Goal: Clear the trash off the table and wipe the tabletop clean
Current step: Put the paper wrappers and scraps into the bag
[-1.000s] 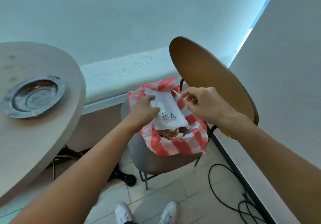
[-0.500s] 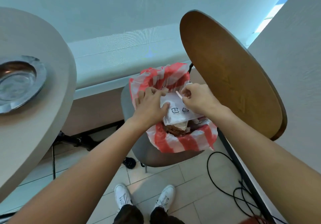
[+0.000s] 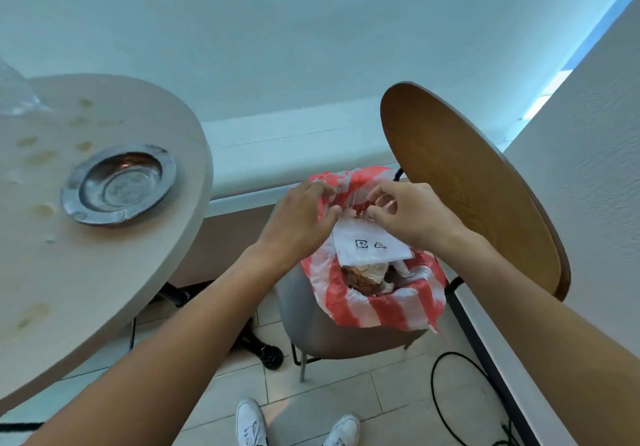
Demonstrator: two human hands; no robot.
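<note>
A red-and-white striped plastic bag [image 3: 391, 307] stands open on a grey chair seat [image 3: 329, 328]. Inside it a white paper bag [image 3: 370, 248] with small black symbols lies on top of crumpled brownish trash [image 3: 363, 274]. My left hand [image 3: 298, 217] grips the striped bag's far rim on the left. My right hand [image 3: 412, 213] pinches the same rim just to the right, above the paper bag. The round beige table [image 3: 104, 272] at the left shows several brownish stains [image 3: 41, 210].
A round metal dish [image 3: 119, 184] sits on the table near its right edge, and clear plastic [image 3: 14, 92] shows at the far left. The chair's wooden back [image 3: 467, 186] rises right of the bag, against a wall. Black cable [image 3: 440, 393] loops on the tiled floor beside my white shoes [image 3: 249, 425].
The white paper bag went down into the striped bag and both hands let go of it. They moved up to the striped bag's far rim. The camera swung left.
</note>
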